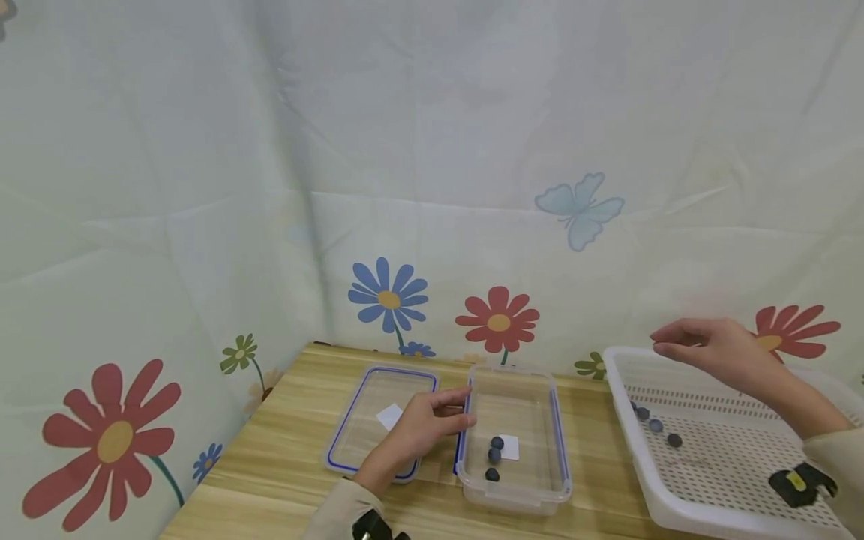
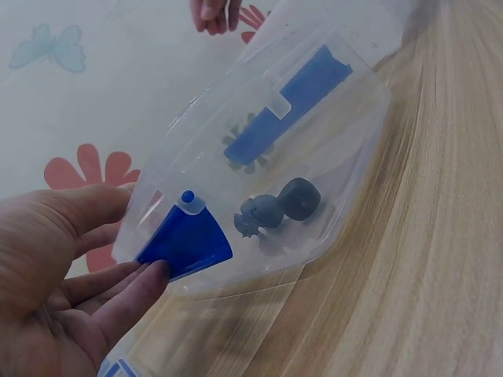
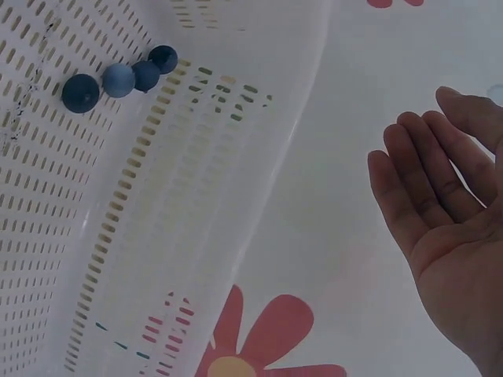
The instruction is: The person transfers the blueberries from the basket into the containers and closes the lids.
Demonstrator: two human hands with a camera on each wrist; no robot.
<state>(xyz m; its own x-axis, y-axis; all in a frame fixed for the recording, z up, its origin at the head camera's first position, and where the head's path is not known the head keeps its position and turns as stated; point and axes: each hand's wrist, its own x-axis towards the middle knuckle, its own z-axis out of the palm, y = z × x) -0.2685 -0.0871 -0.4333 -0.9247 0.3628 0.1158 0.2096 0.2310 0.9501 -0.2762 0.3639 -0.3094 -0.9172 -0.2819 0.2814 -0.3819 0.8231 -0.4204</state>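
My left hand (image 1: 427, 421) grips the left rim of a clear plastic food box (image 1: 516, 501), its fingers against a blue latch (image 2: 189, 242) in the left wrist view. Three blueberries (image 1: 495, 455) lie inside the box, beside a white label (image 1: 509, 448). Over the left part of a white perforated basket (image 1: 631, 431) hovers my right hand (image 1: 732, 356), fingers loosely bent and the palm bare in the right wrist view. Several blueberries (image 3: 119, 80) sit in a row on the basket floor, below that hand.
Left of the box, a clear lid (image 1: 351, 424) with a blue seal lies flat on the wooden table (image 1: 270, 465). The basket stands at the right. A pale curtain (image 1: 432, 150) printed with flowers and a butterfly hangs behind the table.
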